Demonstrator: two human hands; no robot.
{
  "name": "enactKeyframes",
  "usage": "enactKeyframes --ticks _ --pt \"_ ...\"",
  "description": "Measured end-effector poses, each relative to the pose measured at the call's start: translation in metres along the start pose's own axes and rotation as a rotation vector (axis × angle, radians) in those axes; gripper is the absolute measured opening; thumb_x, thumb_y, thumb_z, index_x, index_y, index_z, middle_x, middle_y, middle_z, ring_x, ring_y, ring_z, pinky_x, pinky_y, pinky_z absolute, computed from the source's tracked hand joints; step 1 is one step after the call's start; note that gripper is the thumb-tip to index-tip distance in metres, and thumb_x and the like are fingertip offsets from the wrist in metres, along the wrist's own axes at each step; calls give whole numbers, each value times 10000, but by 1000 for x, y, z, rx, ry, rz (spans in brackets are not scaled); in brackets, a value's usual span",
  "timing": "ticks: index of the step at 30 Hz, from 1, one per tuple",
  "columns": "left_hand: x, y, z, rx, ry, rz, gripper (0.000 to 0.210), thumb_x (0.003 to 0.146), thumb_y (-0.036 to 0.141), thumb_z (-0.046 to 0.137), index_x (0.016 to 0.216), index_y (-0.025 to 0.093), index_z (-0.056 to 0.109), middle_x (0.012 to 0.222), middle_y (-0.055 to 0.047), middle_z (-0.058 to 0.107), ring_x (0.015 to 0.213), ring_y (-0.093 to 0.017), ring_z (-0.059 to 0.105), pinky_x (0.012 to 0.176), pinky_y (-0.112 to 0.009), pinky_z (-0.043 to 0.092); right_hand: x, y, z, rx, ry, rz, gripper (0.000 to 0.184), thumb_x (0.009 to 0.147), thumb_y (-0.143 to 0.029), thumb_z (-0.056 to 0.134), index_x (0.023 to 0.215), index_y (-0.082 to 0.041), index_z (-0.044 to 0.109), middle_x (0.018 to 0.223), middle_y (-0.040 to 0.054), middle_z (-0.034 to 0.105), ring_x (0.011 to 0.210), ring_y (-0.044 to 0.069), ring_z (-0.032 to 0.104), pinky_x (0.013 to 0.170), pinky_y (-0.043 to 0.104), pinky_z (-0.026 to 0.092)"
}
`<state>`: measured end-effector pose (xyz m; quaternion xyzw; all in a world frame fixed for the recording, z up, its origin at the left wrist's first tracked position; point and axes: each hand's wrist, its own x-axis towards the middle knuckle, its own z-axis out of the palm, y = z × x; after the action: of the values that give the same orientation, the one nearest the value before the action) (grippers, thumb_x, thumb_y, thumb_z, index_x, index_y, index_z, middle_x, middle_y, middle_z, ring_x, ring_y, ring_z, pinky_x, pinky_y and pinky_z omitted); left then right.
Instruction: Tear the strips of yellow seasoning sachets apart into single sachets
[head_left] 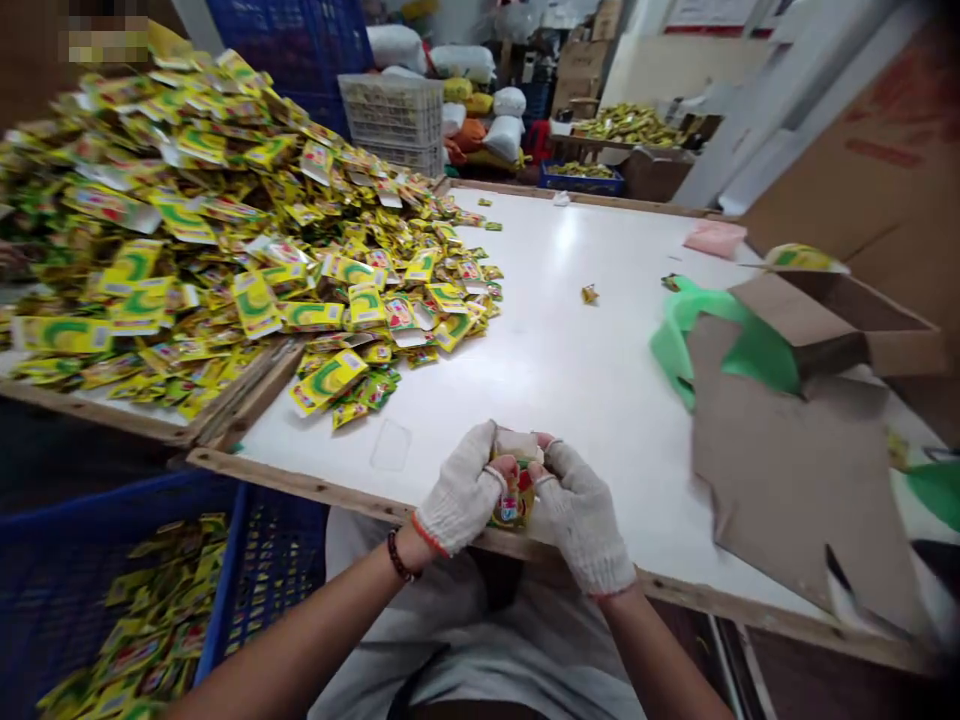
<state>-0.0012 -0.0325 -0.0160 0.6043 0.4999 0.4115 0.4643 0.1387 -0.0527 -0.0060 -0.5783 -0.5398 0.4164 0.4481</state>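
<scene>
At the table's near edge, both my gloved hands hold one small yellow and green printed carton (514, 500) upright. Its pale top flap (517, 442) stands up. My left hand (466, 490) grips the carton's left side, bare thumb on its front. From the right, my right hand (581, 510) pinches the upper right corner near the flap. What is inside the carton is hidden from me. To the left lies a large heap of yellow cartons and small shiny sachets (330, 270), some cartons with flaps open. One yellow carton (330, 382) rests on sachets at the heap's near edge.
The white table (555, 380) has a raised wooden rim. A single sachet (590, 294) lies mid-table. Cut brown cardboard (787, 490) and a green plastic bag (697, 310) lie at right. A blue crate (232, 560) with cartons stands below left. A pink piece (715, 239) lies far right.
</scene>
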Motion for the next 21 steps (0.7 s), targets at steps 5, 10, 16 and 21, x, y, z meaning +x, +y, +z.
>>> enactKeyframes --ticks 5,10,16,21 --pt "15 -4 10 -195 -42 -103 431 706 206 607 1076 194 387 799 14 539 699 -116 563 621 -228 472 -1 19 -15 185 62 70 353 759 -266 559 1085 -177 457 971 87 668 865 202 636 762 348 524" --pt "11 -1 -5 -56 -137 -2 305 735 204 583 1023 185 485 815 3 571 740 -122 562 685 -236 464 -1 29 -18 105 108 64 246 726 -296 601 943 -186 564 947 68 672 881 210 622 778 349 512" --pt "13 7 -18 33 -304 70 173 794 275 527 852 141 620 818 -42 599 781 -157 541 715 -262 442 5 15 -22 -61 -14 37 184 750 -318 558 787 -173 664 806 52 690 787 207 622 726 333 508" --pt "23 5 -19 -106 -280 -38 246 747 242 584 973 152 542 749 1 550 676 -115 503 612 -222 425 15 12 -22 84 -65 10 243 741 -279 572 955 -168 601 781 28 663 728 170 615 650 290 515"
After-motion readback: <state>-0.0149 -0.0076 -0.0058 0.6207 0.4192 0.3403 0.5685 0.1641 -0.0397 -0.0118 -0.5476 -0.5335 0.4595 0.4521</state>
